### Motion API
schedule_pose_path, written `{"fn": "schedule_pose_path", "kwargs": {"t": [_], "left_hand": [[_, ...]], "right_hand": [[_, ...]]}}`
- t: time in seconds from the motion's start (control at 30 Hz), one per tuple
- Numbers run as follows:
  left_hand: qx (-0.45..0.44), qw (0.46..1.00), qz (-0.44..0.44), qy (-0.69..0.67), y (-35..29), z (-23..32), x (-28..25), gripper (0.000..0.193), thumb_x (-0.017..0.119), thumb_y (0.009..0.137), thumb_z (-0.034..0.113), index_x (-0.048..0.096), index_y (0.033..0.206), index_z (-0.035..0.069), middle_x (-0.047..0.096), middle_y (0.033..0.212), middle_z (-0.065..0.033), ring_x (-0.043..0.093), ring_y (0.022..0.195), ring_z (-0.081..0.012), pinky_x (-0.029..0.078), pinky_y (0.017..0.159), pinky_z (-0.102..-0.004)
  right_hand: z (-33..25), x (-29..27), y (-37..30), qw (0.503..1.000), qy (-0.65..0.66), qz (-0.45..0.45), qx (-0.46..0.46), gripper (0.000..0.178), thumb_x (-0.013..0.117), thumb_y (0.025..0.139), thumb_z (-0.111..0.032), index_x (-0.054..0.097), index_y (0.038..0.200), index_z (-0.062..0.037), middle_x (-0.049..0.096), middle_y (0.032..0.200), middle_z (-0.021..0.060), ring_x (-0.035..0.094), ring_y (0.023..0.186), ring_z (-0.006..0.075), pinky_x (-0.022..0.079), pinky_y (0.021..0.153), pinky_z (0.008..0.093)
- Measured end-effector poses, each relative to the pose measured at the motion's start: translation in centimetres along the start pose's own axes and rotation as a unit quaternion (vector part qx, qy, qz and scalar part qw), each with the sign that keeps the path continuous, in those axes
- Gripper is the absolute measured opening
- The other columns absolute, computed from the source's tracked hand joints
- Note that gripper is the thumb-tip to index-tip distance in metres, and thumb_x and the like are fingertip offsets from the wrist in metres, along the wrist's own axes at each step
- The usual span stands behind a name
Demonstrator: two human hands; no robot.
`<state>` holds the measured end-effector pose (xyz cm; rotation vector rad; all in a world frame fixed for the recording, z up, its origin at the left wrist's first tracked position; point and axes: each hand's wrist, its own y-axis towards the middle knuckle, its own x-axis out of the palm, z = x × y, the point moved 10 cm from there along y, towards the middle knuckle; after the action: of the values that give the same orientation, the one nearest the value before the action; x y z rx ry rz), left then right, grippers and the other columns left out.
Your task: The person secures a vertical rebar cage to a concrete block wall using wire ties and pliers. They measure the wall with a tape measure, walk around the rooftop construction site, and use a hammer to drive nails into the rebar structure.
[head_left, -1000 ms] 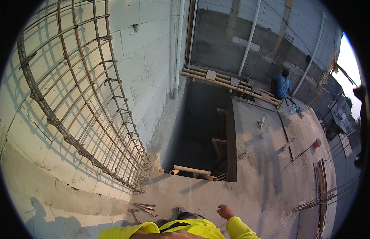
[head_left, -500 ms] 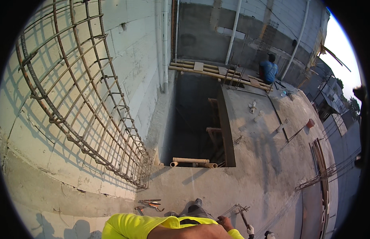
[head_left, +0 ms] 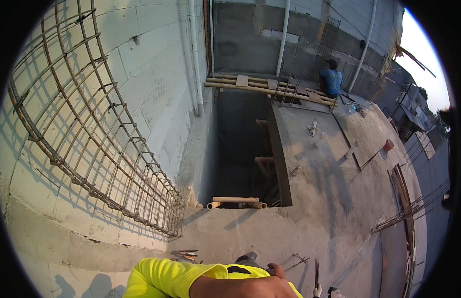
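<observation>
A bare forearm below a bright yellow sleeve (head_left: 163, 275) crosses my body from the left along the lower edge; my left hand does not show. Beyond the forearm's end appears my right hand (head_left: 276, 270), small and partly hidden, its fingers curled. What it holds, if anything, cannot be made out. Several hand tools (head_left: 187, 255), one with an orange handle, lie on the concrete to the left of my shoe (head_left: 247, 258). Right of my hand, thin steel rods (head_left: 296, 260) are joined in a small frame. Another person's gloved hand (head_left: 317, 290) grips a thin bundle of rods (head_left: 316, 270).
A deep rectangular opening (head_left: 240, 144) lies ahead, with bamboo poles (head_left: 235, 200) at its near edge and more poles (head_left: 255, 84) across its far end. A rebar cage (head_left: 116, 154) leans on the left wall. A person in blue (head_left: 331, 82) sits at the far side.
The view has shifted slightly. My right hand sits a little higher and farther left. The other person's rod bundle has swung from slanting to nearly upright.
</observation>
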<state>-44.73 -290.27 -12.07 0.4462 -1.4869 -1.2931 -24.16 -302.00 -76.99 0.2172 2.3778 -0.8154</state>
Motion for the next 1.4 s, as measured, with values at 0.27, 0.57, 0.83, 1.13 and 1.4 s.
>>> {"fn": "schedule_pose_path", "kwargs": {"t": [0.27, 0.57, 0.83, 1.13, 1.4], "left_hand": [[-0.145, 0.987, -0.031, -0.056, 2.5, -8.5, -3.8, 0.022, 0.074, 0.090, 0.014, 0.068, 0.092, -0.007, 0.068, 0.080, -0.0125, 0.064, 0.065, -0.0249, 0.050, 0.057, -0.0338], [-0.241, 0.968, -0.037, -0.061, 4.6, -16.6, -10.3, 0.030, 0.074, 0.086, 0.023, 0.068, 0.097, -0.005, 0.069, 0.085, -0.0120, 0.064, 0.071, -0.0250, 0.051, 0.064, -0.0346], [-0.301, 0.948, -0.032, -0.100, 3.2, -22.2, -12.7, 0.039, 0.074, 0.084, 0.031, 0.068, 0.102, -0.003, 0.069, 0.090, -0.0115, 0.065, 0.077, -0.0252, 0.052, 0.070, -0.0352], [-0.419, 0.883, -0.093, -0.189, 0.9, -27.5, -15.0, 0.049, 0.074, 0.080, 0.040, 0.068, 0.107, -0.001, 0.069, 0.095, -0.0110, 0.066, 0.083, -0.0253, 0.053, 0.077, -0.0360], [-0.575, 0.801, -0.167, -0.024, -1.1, -28.4, -24.9, 0.058, 0.074, 0.077, 0.048, 0.068, 0.112, 0.001, 0.069, 0.099, -0.0105, 0.067, 0.088, -0.0255, 0.054, 0.084, -0.0367]], "right_hand": [[6.3, -4.2, 1.9, 0.999, 0.002, 0.041, 0.023, 0.042, 0.068, 0.080, -0.025, 0.069, 0.113, -0.0005, 0.072, 0.104, 0.0221, 0.070, 0.098, 0.0352, 0.055, 0.088, 0.0412], [16.1, -7.1, 3.6, 0.992, 0.058, 0.087, 0.070, 0.040, 0.068, 0.078, -0.024, 0.070, 0.109, 0.0007, 0.072, 0.098, 0.0243, 0.071, 0.092, 0.0354, 0.056, 0.083, 0.0406], [16.1, -13.2, -0.6, 0.980, 0.109, 0.146, 0.074, 0.038, 0.067, 0.078, -0.022, 0.070, 0.107, 0.0021, 0.072, 0.094, 0.0238, 0.071, 0.087, 0.0371, 0.056, 0.079, 0.0405], [11.5, -14.4, 0.2, 0.964, 0.197, 0.149, 0.101, 0.038, 0.063, 0.084, -0.021, 0.066, 0.115, 0.0010, 0.071, 0.103, 0.0248, 0.070, 0.095, 0.0373, 0.055, 0.085, 0.0415], [14.9, -16.3, 0.6, 0.936, 0.228, 0.183, 0.198, 0.038, 0.065, 0.083, -0.020, 0.067, 0.113, 0.0025, 0.071, 0.104, 0.0248, 0.069, 0.099, 0.0373, 0.054, 0.089, 0.0416]]}}
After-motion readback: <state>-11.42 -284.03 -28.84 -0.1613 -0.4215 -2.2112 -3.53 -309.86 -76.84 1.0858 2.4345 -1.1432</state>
